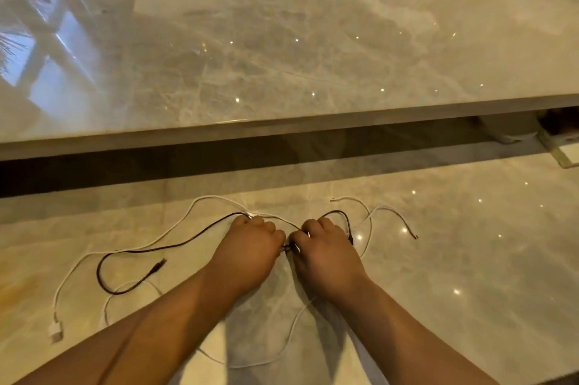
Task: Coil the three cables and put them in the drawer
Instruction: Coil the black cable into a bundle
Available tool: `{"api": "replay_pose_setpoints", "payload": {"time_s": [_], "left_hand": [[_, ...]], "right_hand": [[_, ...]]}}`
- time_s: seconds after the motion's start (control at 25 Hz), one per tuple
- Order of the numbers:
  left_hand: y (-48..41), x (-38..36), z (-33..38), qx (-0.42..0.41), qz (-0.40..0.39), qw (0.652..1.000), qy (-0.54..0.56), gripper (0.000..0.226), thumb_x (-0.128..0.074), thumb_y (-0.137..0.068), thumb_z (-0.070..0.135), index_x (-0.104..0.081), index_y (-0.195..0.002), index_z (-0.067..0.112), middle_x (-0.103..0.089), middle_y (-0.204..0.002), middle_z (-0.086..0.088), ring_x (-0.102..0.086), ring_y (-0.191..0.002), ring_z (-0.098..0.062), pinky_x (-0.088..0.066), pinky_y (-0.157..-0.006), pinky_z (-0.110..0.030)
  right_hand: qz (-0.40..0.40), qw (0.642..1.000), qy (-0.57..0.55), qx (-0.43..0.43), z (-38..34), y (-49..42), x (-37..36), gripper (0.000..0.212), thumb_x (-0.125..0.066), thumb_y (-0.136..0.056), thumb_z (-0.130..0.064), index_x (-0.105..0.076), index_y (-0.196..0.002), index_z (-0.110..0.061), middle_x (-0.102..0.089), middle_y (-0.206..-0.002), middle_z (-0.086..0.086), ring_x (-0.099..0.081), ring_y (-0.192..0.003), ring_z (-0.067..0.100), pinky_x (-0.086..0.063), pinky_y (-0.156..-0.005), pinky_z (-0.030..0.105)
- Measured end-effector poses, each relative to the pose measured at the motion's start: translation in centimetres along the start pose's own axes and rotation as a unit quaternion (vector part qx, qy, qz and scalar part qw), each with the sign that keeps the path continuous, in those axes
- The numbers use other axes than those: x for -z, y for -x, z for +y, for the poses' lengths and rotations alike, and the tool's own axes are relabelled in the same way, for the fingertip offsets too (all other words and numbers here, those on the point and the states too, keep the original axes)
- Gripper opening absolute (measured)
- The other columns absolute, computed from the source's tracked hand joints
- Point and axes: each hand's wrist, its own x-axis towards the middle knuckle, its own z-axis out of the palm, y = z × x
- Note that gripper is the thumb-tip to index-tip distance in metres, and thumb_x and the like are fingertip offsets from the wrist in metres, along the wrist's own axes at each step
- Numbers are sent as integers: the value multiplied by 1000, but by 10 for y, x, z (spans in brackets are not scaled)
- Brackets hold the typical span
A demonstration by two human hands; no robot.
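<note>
Pinching thin black cable (pixel 188 242), left hand (pixel 250 256) and right hand (pixel 326 259), fingers (pixel 277 235) seemingly curled, white cables (pixel 56 329) uncoiled

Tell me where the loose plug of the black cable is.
In the head view, the loose plug of the black cable lies on the marble surface at left, to the left of the left hand and just right of the cable's own loop.

Warm, fairly dim light on my feed. The glossy desk (pixel 470 275) throws pinpoint glints right of the right hand (pixel 326 250) and beyond both; pale window glare sits far beyond the left hand (pixel 247 248). Soft shadows lie nearer me than the hands. Edges bow, detail slightly soft.
</note>
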Motion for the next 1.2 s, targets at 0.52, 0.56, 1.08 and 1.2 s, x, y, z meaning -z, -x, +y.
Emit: {"api": "replay_pose_setpoints", "payload": {"time_s": [0.52,0.56,1.08,1.2], "left_hand": [[87,115,-106,147,251,955,54,14,-62,-98,33,-69,-110,32,-66,-96,9,-60,-96,-19,-43,-99,-46],[94,117,-111,166,248,953,48,14,-61,-99,34,-69,-110,33,-66,-96,10,-61,-98,-19,-41,-102,-47],[127,134,-93,174,24,931,319,24,-48,-98,63,-54,-105,41,-65,-75,6,-59,-66,-7,-50,-64,-37],[126,155,-88,135,139,943,269,28,-43,-103,56,-59,-94,33,-64,-79,10,-59,-73,-6,-54,-67,-41]], "right_hand": [[-115,899,-387,-167,-54,-24,96,30,-50,-111,-31,-68,-90,-20,-66,-75,-3,-65,-70,16,-46,-58,25],[-138,881,-419,-170,-62,-23,101,29,-50,-111,-28,-71,-94,-18,-65,-71,1,-65,-61,15,-48,-54,23],[-41,984,-161,-68,-122,-50,181,29,-54,-100,-49,-65,-85,-26,-66,-75,-5,-63,-73,18,-48,-60,36],[-208,961,-167,-71,-122,-43,189,53,-56,-102,-61,-74,-77,-18,-68,-70,-2,-64,-68,19,-48,-67,35]]}}
